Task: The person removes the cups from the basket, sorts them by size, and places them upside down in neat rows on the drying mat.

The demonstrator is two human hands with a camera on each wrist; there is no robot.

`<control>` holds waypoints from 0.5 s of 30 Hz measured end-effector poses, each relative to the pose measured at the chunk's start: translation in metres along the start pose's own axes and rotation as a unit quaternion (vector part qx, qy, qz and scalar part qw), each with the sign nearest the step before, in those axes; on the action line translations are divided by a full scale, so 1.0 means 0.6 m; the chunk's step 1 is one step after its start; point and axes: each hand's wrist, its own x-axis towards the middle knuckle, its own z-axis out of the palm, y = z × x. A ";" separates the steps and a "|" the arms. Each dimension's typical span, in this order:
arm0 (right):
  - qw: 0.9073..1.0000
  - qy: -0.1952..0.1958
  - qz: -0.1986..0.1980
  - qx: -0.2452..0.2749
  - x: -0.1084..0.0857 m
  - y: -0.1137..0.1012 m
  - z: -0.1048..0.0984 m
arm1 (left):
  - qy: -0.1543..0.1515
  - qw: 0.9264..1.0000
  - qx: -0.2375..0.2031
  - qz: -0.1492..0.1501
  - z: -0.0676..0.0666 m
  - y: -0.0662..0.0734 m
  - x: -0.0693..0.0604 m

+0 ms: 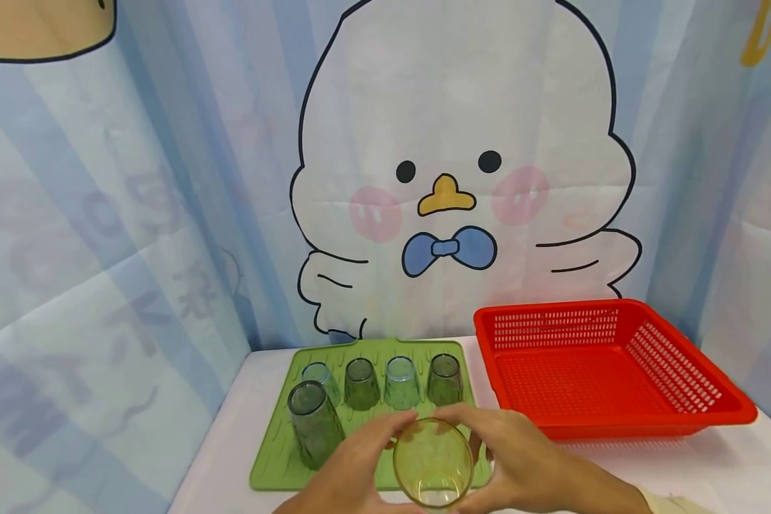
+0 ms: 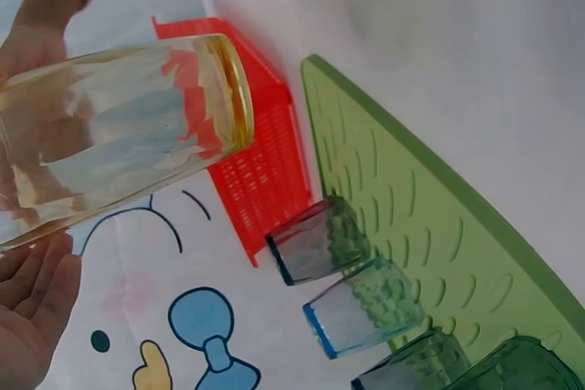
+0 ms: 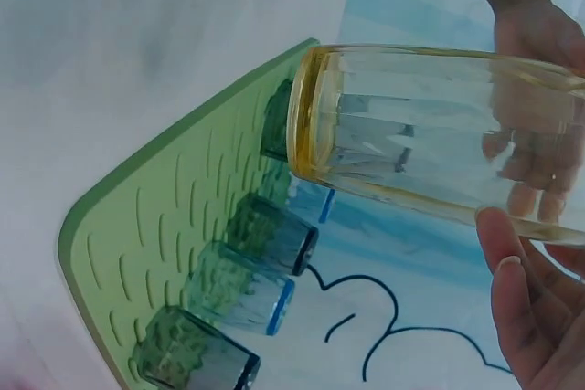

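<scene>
Between my two hands I hold a tall, clear yellow drinking glass (image 1: 433,460), raised above the front of a green draining mat (image 1: 273,457). My left hand (image 1: 353,467) grips its left side, and my right hand (image 1: 523,457) grips the right, thumbs and fingers curled about it. Its round rim faces the head camera; both wrist views show its thick yellow base (image 2: 236,93) free of the hands. On the mat stands a tall grey glass (image 1: 315,425) at the left. Behind it is a row of short glasses, grey (image 1: 362,384) and bluish (image 1: 402,383) ones among them.
To the right of the mat sits a red plastic basket (image 1: 559,378) with perforated walls, nothing visible inside. A white tabletop (image 1: 225,457) lies under both. Behind hangs a curtain (image 1: 450,93) printed with a cartoon bird.
</scene>
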 end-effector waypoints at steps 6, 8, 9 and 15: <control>1.000 0.000 0.003 0.006 -0.001 0.002 0.005 | 0.015 0.999 0.038 0.029 0.007 -0.002 0.002; 1.000 -0.004 0.000 0.008 -0.003 0.004 0.006 | 0.017 0.998 0.051 0.025 0.008 -0.002 0.002; 1.000 -0.007 0.003 0.013 -0.003 0.005 0.007 | 0.018 0.998 0.057 0.022 0.009 -0.002 0.002; 0.998 -0.026 0.025 0.049 -0.004 0.013 0.009 | 0.030 0.997 0.074 0.021 0.008 0.003 0.003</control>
